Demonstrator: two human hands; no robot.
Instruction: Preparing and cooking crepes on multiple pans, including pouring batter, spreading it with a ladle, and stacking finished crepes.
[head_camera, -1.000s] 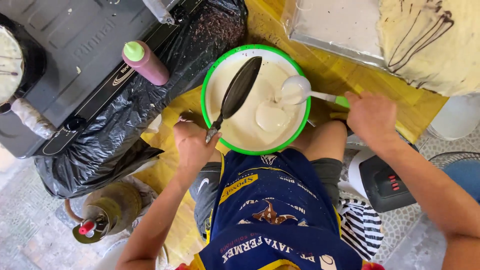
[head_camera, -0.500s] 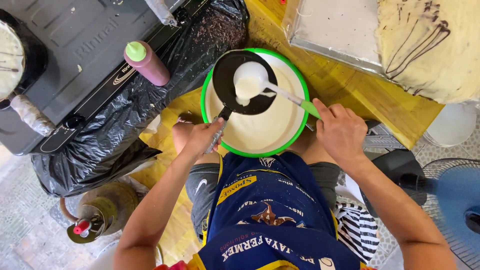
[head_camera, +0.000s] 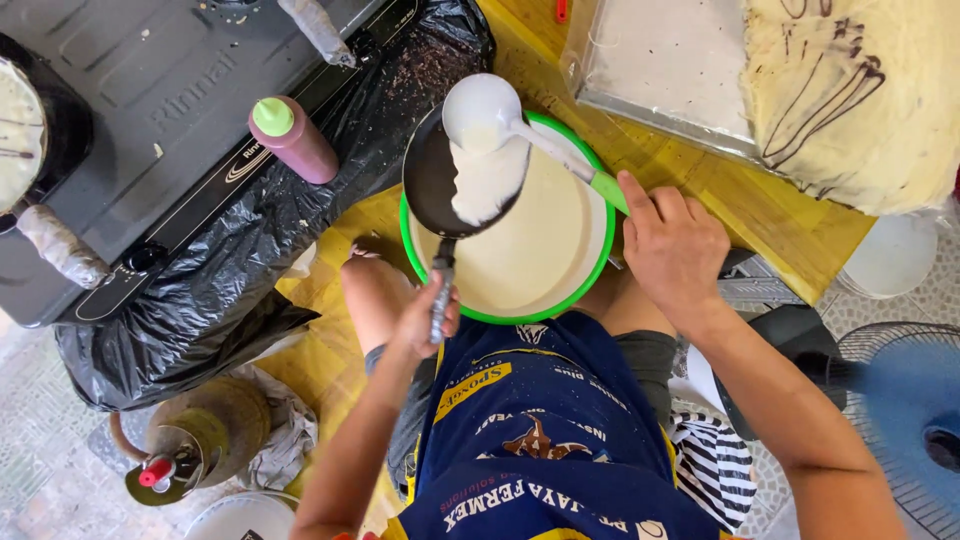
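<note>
Green plastic caps a maroon squeeze bottle (head_camera: 293, 140) that stands far left of the bowl, on a black plastic sheet (head_camera: 250, 240) draped off the dark stove (head_camera: 130, 110). I see pale lettering on the stove's front edge and leave it unread. Far right, a clear plastic sheet (head_camera: 660, 60) covers part of the yellow wooden counter (head_camera: 760, 210), and a stack of pale crepes (head_camera: 850, 90) streaked with dark sauce lies on it. Near left on the floor sits a dull gas cylinder (head_camera: 185, 455) with a red knob. A blue fan (head_camera: 900, 420) shows at the near right edge.

My left hand (head_camera: 430, 320) is closed around the grey handle of a small black frying pan (head_camera: 440, 185), which is tilted over the far left rim of the green-rimmed bowl (head_camera: 590, 270) of pale batter. That bowl rests between my knees, just near the counter's edge. My right hand (head_camera: 672, 250) is clamped on the green end of a white ladle (head_camera: 480, 108), fingers curled and thumb along the handle. The ladle's cup hangs above the pan's far edge, and a tongue of white batter (head_camera: 485, 180) runs down the pan's dark face. The two hands are well apart, one on each side of the bowl.
</note>
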